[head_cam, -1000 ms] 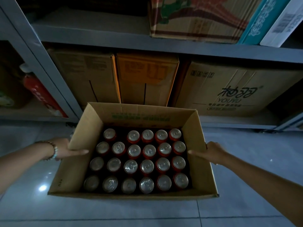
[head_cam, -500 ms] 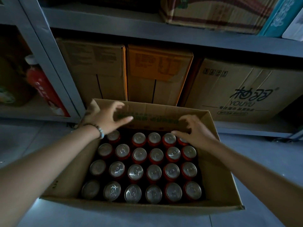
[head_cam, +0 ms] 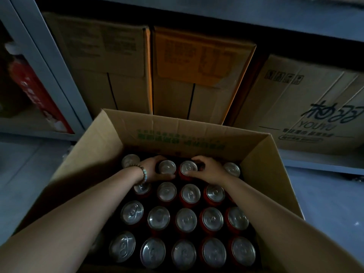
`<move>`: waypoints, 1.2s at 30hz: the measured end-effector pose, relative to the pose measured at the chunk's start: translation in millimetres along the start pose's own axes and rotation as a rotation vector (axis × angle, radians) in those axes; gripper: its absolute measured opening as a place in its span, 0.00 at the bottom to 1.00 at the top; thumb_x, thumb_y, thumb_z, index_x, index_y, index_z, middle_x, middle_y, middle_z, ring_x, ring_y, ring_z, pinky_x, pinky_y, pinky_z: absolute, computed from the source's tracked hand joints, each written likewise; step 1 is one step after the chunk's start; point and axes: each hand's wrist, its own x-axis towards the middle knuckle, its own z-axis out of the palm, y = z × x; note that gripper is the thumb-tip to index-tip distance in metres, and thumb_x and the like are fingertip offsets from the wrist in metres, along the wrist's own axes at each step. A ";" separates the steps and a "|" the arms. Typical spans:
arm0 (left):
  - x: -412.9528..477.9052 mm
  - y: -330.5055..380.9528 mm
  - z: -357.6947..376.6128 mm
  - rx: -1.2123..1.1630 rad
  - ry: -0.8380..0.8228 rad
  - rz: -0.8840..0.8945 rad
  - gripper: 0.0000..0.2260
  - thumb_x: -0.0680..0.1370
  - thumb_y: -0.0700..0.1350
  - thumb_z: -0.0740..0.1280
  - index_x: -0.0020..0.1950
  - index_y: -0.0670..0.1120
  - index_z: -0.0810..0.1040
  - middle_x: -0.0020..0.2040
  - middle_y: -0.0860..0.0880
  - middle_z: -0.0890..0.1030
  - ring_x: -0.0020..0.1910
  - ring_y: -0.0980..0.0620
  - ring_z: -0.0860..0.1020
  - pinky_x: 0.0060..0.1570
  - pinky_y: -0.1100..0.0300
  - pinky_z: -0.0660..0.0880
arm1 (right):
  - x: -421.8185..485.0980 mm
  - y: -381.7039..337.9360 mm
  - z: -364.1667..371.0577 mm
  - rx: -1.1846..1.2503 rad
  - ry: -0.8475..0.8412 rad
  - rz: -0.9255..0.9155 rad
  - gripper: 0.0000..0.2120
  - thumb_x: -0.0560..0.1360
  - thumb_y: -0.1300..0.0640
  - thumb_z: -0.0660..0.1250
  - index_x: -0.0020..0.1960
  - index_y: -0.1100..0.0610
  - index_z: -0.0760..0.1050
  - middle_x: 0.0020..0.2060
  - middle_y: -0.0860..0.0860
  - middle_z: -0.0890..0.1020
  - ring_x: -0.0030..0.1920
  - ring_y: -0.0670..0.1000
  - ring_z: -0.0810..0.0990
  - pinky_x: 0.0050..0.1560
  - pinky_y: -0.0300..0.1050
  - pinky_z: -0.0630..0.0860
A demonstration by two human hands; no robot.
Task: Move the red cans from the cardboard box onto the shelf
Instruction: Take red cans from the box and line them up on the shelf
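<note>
An open cardboard box point(head_cam: 262, 160) stands on the floor, filled with several red cans with silver tops. Both my hands are down in its back row. My left hand point(head_cam: 152, 170), with a bead bracelet on the wrist, curls round one red can point(head_cam: 167, 167). Right beside it my right hand point(head_cam: 208, 171) grips a second red can point(head_cam: 188, 168), fingers behind it and thumb in front. More cans point(head_cam: 186, 220) fill the rows nearer me. The grey metal shelf point(head_cam: 319, 162) stands directly behind the box.
On the low shelf stand closed cartons: a brown one point(head_cam: 102, 62), an orange one point(head_cam: 199, 71) and a printed one point(head_cam: 315, 107). A grey upright post point(head_cam: 49, 62) is at the left, with a red bottle point(head_cam: 35, 91) beyond it. Grey tiled floor point(head_cam: 325, 198) lies around the box.
Both hands left the box's side walls, reached over its far edge, then dropped into the back row and closed round two cans. The camera moved closer and tilted down.
</note>
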 end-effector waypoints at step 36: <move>-120.7 135.5 -192.6 -0.516 0.522 0.466 0.25 0.58 0.67 0.68 0.52 0.59 0.78 0.49 0.63 0.80 0.49 0.68 0.76 0.43 0.72 0.71 | -138.6 -136.9 -197.9 0.365 0.413 -0.440 0.24 0.58 0.42 0.75 0.52 0.46 0.77 0.44 0.40 0.84 0.45 0.38 0.82 0.41 0.33 0.75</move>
